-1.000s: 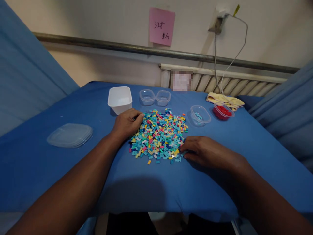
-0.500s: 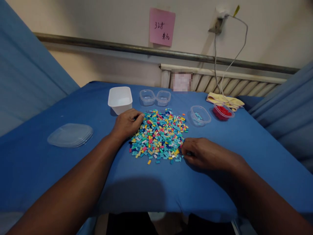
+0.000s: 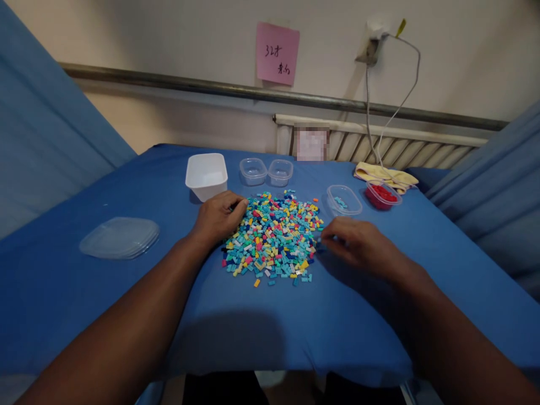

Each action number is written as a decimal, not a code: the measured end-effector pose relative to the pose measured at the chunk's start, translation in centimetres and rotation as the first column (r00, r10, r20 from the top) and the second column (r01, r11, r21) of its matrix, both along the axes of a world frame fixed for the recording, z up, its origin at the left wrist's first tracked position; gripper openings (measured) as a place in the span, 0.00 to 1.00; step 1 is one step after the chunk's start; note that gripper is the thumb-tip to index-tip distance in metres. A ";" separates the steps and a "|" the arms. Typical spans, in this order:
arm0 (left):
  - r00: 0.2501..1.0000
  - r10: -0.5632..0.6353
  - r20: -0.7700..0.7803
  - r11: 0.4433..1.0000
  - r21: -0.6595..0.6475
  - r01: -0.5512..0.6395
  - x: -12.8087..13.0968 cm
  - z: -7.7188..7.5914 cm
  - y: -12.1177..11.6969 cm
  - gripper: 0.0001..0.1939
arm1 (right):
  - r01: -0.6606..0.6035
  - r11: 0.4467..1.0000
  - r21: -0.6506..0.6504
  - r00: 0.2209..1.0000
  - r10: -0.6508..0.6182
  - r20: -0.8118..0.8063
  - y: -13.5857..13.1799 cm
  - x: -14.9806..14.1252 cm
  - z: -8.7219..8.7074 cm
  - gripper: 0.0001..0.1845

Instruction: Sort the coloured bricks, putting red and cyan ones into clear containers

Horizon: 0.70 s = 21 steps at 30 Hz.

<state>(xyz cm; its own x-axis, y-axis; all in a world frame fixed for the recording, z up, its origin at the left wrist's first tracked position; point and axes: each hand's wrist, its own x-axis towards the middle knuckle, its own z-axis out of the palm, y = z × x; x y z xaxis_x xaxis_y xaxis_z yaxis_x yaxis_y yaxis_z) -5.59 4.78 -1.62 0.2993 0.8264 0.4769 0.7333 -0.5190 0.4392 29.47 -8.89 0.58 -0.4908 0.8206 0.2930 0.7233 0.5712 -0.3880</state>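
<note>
A pile of small toy building bricks point(image 3: 274, 236), mostly teal, yellow, blue and pink, is spread on the blue cloth between my hands. Resting against its upper left edge is my left hand point(image 3: 221, 215), loosely curled with the thumb apart and nothing seen in it. My right hand point(image 3: 356, 242) hovers just off the pile's right side, thumb and fingers drawn together in a pinch. Whatever sits at its fingertips is too small to make out. Beyond that hand stands a clear tub point(image 3: 345, 201) with several light-blue bricks inside.
Farther right, another clear tub point(image 3: 383, 196) holds red pieces, beside a yellow cloth point(image 3: 386, 173). A white bin point(image 3: 206, 175) and two small clear tubs point(image 3: 253, 172) stand at the back. Stacked clear lids point(image 3: 120, 238) lie at left. A cable point(image 3: 368, 107) hangs from the wall socket.
My right hand has lifted away from the pile's lower right edge and shifted slightly up and to the right. My left hand stays at the pile. The camera view has tilted slightly.
</note>
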 end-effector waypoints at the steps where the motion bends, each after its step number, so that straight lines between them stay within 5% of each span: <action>1: 1.000 -0.001 -0.001 1.000 0.001 0.001 0.0 0.0 0.0 0.18 | 0.103 0.991 0.091 0.994 -0.099 -0.040 0.6 0.8 -0.1 0.08; 4: 1.000 -0.013 -0.014 1.000 -0.003 0.013 0.1 0.0 0.0 0.18 | 0.378 0.883 0.280 0.925 -0.345 -0.161 2.6 3.5 -0.9 0.08; 8: 1.000 -0.019 -0.015 1.000 -0.012 0.019 0.1 0.2 0.0 0.19 | 0.531 0.771 0.350 0.847 -0.483 -0.221 5.3 5.9 -2.5 0.10; 21: 1.000 -0.018 -0.011 1.000 0.016 0.018 0.0 0.3 -0.1 0.20 | 0.595 0.744 0.304 0.794 -0.601 -0.084 5.9 6.3 -3.6 0.15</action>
<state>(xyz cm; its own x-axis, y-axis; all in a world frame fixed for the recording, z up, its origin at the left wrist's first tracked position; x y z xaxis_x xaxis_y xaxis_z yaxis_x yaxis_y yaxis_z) -5.59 4.72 -1.32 0.3194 0.8131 0.4867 0.7286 -0.5391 0.4225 35.75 -2.98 -2.99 0.0634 0.8201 0.5687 0.9613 0.1030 -0.2557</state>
